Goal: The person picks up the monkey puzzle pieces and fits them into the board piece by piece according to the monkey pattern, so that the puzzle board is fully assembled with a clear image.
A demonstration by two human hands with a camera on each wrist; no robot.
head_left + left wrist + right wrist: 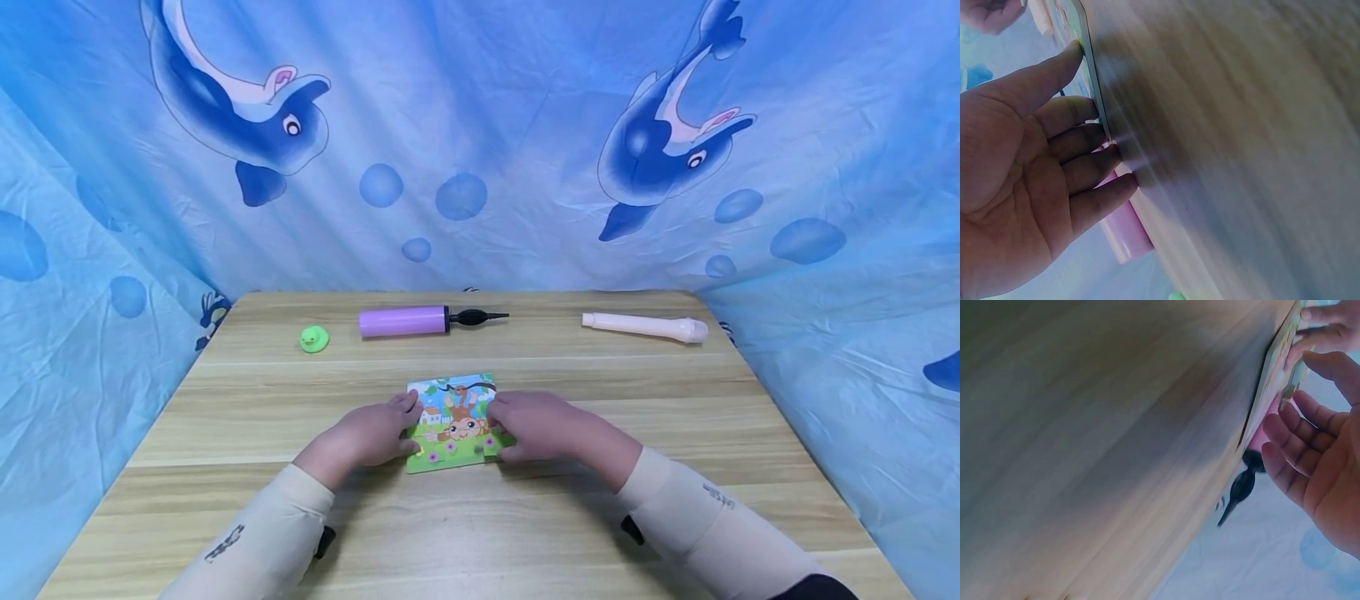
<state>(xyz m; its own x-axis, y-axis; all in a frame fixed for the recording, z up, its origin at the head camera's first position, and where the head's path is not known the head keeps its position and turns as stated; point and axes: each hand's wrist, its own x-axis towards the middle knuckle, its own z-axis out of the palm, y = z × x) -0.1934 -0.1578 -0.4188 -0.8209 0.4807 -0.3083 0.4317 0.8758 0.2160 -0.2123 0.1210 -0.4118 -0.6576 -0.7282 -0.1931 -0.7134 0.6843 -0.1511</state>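
Observation:
A flat jigsaw puzzle [459, 429] with a cartoon monkey hanging from a branch lies at the middle of the wooden table. My left hand [378, 431] rests at its left edge, thumb and fairly straight fingers touching the border, as the left wrist view also shows. At the lower right corner my right hand [536, 426] pinches a small puzzle piece [1292, 387] between thumb and fingers. That piece is tilted and a little above the board in the right wrist view. The right fingers hide part of the puzzle's right side.
Behind the puzzle lies a purple hand pump [405, 322] with a black nozzle. A small green toy duck [314, 338] sits to its left, and a pale pink stick-shaped thing [641, 326] lies at the back right. A blue dolphin-print curtain [525, 250] surrounds the table [465, 533].

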